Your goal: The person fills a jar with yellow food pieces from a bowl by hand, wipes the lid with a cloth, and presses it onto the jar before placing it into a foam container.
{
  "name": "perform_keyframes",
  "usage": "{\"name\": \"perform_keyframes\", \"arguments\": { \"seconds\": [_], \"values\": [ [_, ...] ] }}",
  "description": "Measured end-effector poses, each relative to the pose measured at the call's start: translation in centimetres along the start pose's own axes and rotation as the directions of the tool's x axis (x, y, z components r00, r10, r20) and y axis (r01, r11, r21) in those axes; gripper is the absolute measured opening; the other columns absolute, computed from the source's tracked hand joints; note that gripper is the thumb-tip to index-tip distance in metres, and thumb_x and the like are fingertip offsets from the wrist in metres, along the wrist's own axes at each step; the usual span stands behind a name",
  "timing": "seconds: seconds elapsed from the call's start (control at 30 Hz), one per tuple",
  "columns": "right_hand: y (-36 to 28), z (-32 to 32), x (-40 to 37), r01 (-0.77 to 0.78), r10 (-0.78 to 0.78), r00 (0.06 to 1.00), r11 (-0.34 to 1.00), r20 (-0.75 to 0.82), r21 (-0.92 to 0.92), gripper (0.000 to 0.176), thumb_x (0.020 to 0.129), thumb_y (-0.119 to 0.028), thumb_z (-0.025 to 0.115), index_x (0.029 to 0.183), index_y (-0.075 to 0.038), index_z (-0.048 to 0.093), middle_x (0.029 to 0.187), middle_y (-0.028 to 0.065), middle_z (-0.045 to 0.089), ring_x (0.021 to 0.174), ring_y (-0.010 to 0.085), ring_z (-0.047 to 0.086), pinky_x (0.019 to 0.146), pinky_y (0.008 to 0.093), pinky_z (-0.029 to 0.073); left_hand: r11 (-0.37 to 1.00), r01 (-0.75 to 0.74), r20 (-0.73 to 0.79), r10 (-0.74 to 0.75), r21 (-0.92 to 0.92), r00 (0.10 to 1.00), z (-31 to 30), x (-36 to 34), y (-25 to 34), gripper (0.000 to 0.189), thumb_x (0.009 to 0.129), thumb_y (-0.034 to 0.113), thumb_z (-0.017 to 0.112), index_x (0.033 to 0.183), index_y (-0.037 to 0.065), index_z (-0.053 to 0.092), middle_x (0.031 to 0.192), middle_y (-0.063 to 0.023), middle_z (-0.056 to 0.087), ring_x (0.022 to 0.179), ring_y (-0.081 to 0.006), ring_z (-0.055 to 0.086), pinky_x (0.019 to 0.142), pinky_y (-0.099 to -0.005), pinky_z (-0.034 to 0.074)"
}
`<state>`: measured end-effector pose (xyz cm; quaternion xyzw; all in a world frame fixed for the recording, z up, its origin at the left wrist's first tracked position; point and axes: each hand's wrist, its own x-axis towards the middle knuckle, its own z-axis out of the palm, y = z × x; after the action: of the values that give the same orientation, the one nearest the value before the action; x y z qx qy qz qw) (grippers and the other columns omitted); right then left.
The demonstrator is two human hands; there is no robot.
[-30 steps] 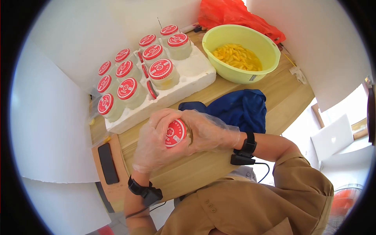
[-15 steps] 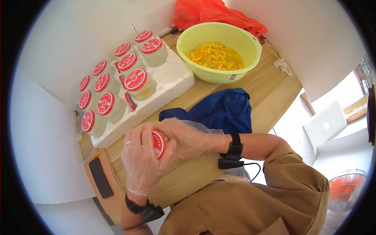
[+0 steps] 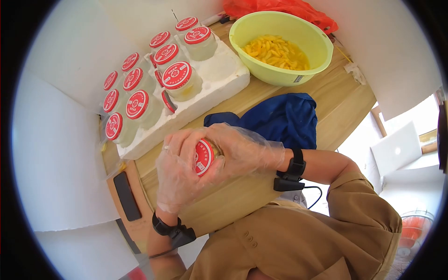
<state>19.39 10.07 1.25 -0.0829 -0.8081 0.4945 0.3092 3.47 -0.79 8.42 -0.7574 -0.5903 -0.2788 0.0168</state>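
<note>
A jar with a red lid (image 3: 204, 157) is held between both my hands, tilted so that the lid faces left. My left hand (image 3: 179, 170), in a clear plastic glove, has its fingers curled over the lid. Wrapped round the glass body is my right hand (image 3: 239, 151), gloved too, which hides most of the jar and its contents. Just behind my hands lies a dark blue cloth (image 3: 284, 121). Several red-lidded glass jars (image 3: 177, 75) stand in a white foam tray (image 3: 224, 77) beyond my left hand.
A light green bowl (image 3: 254, 69) of yellow fruit pieces in liquid stands at the back, before a red plastic bag (image 3: 289, 10). A dark phone (image 3: 127, 196) lies at the left edge of the wooden table (image 3: 345, 100). White panels flank the table.
The view has shifted, so the tray, bowl and cloth appear higher and further right. Both hands keep hold of the jar, and more of its lid and glass side shows between them.
</note>
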Motion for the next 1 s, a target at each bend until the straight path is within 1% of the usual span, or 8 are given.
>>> {"name": "perform_keyframes", "arguments": {
  "seconds": [0.1, 0.27, 0.37, 0.47, 0.67, 0.8, 0.9, 1.0],
  "values": [
    [-0.6, -0.2, 0.3, -0.029, 0.028, 0.999, 0.998, 0.030, 0.054, 0.077, 0.069, -0.024, 0.094, 0.135, -0.006, 0.060, 0.118, 0.0208, 0.070, 0.111, 0.0427, 0.064, 0.098, 0.0479, 0.051, 0.999, -0.039, 0.055, 0.038, 0.015, 0.998, -0.8, 0.2, -0.5, 0.065, 0.077, 0.037, 0.090, 0.129, 0.006, 0.065, 0.123, -0.0145, 0.064, 0.109, -0.0376, 0.064, 0.088, -0.0470, 0.056],
    [-1.5, -0.4, 0.0, -0.024, 0.024, 1.000, 0.995, -0.003, -0.100, 0.083, 0.073, -0.025, 0.094, 0.144, -0.009, 0.056, 0.122, 0.0216, 0.070, 0.116, 0.0428, 0.064, 0.100, 0.0476, 0.052, 0.982, -0.065, 0.164, 0.035, 0.177, 0.986, -2.4, 0.3, -0.8, 0.069, 0.080, 0.048, 0.088, 0.129, 0.005, 0.065, 0.118, -0.0140, 0.064, 0.107, -0.0364, 0.064, 0.086, -0.0467, 0.056],
    [-1.2, -0.9, 0.2, -0.062, 0.065, 0.996, 0.997, 0.066, -0.047, 0.088, 0.078, -0.034, 0.093, 0.150, -0.006, 0.050, 0.135, 0.0195, 0.065, 0.127, 0.0385, 0.059, 0.108, 0.0469, 0.046, 0.975, -0.017, 0.104, -0.006, 0.223, 0.995, -1.8, 0.2, -0.7, 0.065, 0.082, 0.046, 0.087, 0.128, 0.005, 0.066, 0.113, -0.0140, 0.064, 0.104, -0.0357, 0.064, 0.085, -0.0469, 0.055],
    [-0.5, -0.8, -0.4, -0.127, 0.134, 0.990, 0.979, 0.034, -0.158, 0.087, 0.080, -0.028, 0.092, 0.151, -0.004, 0.048, 0.134, 0.0190, 0.065, 0.129, 0.0373, 0.058, 0.112, 0.0461, 0.045, 0.979, 0.059, 0.045, -0.069, 0.197, 0.997, -1.8, -0.2, -0.9, 0.059, 0.084, 0.041, 0.086, 0.126, 0.004, 0.066, 0.111, -0.0153, 0.064, 0.101, -0.0353, 0.065, 0.083, -0.0475, 0.055],
    [-0.4, -0.7, -0.5, -0.121, 0.123, 0.989, 0.992, -0.078, 0.032, 0.069, 0.086, -0.011, 0.079, 0.148, -0.002, 0.050, 0.128, 0.0162, 0.068, 0.123, 0.0315, 0.064, 0.108, 0.0415, 0.049, 0.946, 0.198, -0.065, -0.187, 0.257, 0.980, -5.9, 1.8, -1.0, 0.047, 0.086, 0.032, 0.084, 0.118, 0.003, 0.067, 0.102, -0.0173, 0.065, 0.092, -0.0367, 0.067, 0.081, -0.0445, 0.056],
    [1.1, -0.7, -0.5, -0.153, 0.150, 0.987, 0.986, -0.063, -0.058, 0.058, 0.087, -0.006, 0.071, 0.142, -0.003, 0.053, 0.120, 0.0128, 0.071, 0.118, 0.0314, 0.067, 0.105, 0.0399, 0.052, 0.890, 0.355, -0.236, -0.425, -0.286, 0.874, -7.7, 6.9, -1.0, 0.040, 0.095, 0.032, 0.078, 0.119, 0.001, 0.070, 0.106, -0.0134, 0.072, 0.092, -0.0234, 0.069, 0.083, -0.0387, 0.055],
    [1.5, -0.3, -0.7, -0.102, 0.093, 0.991, 0.990, -0.091, -0.099, 0.053, 0.088, -0.005, 0.069, 0.139, -0.004, 0.055, 0.118, 0.0120, 0.072, 0.116, 0.0331, 0.067, 0.104, 0.0409, 0.052, 0.865, 0.372, -0.247, -0.463, -0.337, 0.851, -6.8, 11.0, -0.6, 0.047, 0.098, 0.039, 0.074, 0.121, -0.002, 0.071, 0.113, -0.0136, 0.074, 0.096, -0.0196, 0.069, 0.087, -0.0362, 0.055],
    [1.5, -0.2, -0.7, -0.105, 0.096, 0.992, 0.989, -0.084, -0.105, 0.052, 0.088, -0.006, 0.069, 0.138, -0.005, 0.055, 0.117, 0.0126, 0.071, 0.115, 0.0348, 0.067, 0.102, 0.0428, 0.053, 0.938, 0.258, -0.261, -0.315, -0.232, 0.912, -4.9, 14.5, -0.9, 0.058, 0.098, 0.048, 0.072, 0.122, -0.004, 0.072, 0.117, -0.0174, 0.074, 0.100, -0.0243, 0.070, 0.091, -0.0363, 0.054]
  ]
}}
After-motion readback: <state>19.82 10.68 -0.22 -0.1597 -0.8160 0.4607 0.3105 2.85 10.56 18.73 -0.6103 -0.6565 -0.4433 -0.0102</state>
